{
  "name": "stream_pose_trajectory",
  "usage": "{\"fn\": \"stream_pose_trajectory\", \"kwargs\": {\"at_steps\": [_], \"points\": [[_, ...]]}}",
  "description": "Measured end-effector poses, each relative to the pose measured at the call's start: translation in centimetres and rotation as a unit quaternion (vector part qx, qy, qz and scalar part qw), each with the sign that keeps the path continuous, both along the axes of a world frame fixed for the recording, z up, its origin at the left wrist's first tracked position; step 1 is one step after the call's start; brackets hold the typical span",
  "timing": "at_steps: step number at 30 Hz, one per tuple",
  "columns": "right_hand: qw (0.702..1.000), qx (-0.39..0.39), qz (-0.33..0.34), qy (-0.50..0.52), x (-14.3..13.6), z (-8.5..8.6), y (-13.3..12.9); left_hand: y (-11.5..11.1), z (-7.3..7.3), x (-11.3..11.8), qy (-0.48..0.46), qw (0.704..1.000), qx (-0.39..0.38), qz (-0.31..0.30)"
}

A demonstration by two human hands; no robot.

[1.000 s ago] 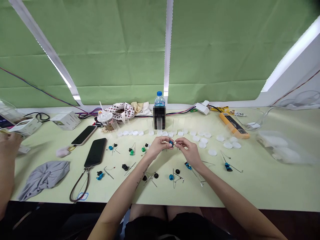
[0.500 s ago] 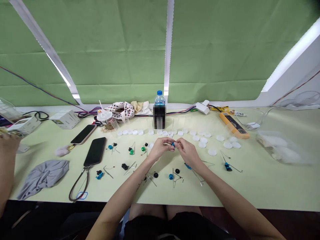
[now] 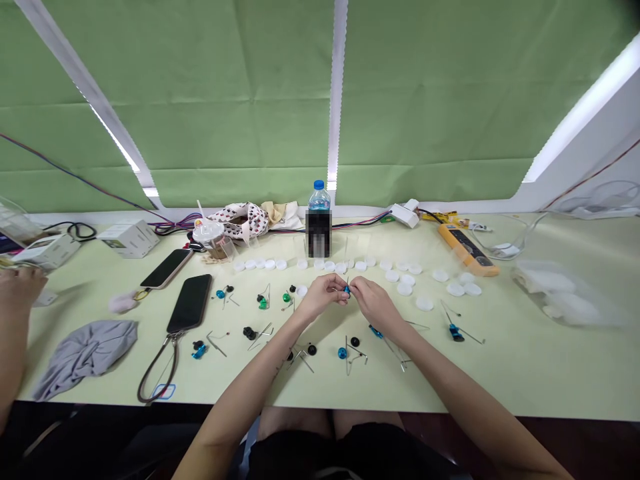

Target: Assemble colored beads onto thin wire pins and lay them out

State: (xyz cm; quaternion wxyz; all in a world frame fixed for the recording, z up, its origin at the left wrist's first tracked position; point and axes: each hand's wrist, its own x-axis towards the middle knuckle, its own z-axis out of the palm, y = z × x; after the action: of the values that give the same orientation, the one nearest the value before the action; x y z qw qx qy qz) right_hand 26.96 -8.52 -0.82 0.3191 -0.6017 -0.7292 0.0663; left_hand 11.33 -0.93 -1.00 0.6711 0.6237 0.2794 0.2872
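My left hand (image 3: 324,295) pinches a small shiny blue part (image 3: 347,291) between thumb and fingers, held above the table. A thin metal pin sticks up from it. My right hand (image 3: 374,305) meets it from the other side, fingertips closed at the part; what exactly they grip is too small to see. Below lie a blue round piece (image 3: 342,353), a black disc (image 3: 355,342) and bent metal rods (image 3: 358,359). Another blue piece (image 3: 375,331) lies partly under my right wrist. Farther right rests a blue part with thin rods (image 3: 455,333).
White round caps (image 3: 361,266) line the table behind my hands, near a bottle (image 3: 319,230). Two phones (image 3: 189,303) and a grey cloth (image 3: 87,357) lie left. An orange meter (image 3: 467,250) and a plastic bag (image 3: 563,293) sit right. Another person's hand (image 3: 20,287) shows far left.
The thin rod that stood tall above the blue part now shows only a short length. My right fingers have shifted slightly; both hands stay in nearly the same place.
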Motion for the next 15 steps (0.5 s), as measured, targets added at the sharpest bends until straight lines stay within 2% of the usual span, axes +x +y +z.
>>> {"fn": "stream_pose_trajectory", "kwargs": {"at_steps": [3,6,10,15], "points": [[0.999,0.005,0.010,0.052,0.0,0.0,0.0,0.0,0.1,0.0,-0.010,1.000,-0.007,-0.001],[0.998,0.026,0.018,0.061,0.1,-0.1,0.0,-0.1,0.1,-0.1,-0.013,1.000,-0.007,-0.007],[0.994,0.090,0.040,-0.051,0.6,-0.2,0.0,0.2,0.2,-0.5,-0.027,0.998,-0.041,-0.037],[0.965,0.120,0.125,-0.199,1.6,0.2,-0.4,0.8,0.8,-1.3,-0.016,0.993,-0.095,-0.066]]}}
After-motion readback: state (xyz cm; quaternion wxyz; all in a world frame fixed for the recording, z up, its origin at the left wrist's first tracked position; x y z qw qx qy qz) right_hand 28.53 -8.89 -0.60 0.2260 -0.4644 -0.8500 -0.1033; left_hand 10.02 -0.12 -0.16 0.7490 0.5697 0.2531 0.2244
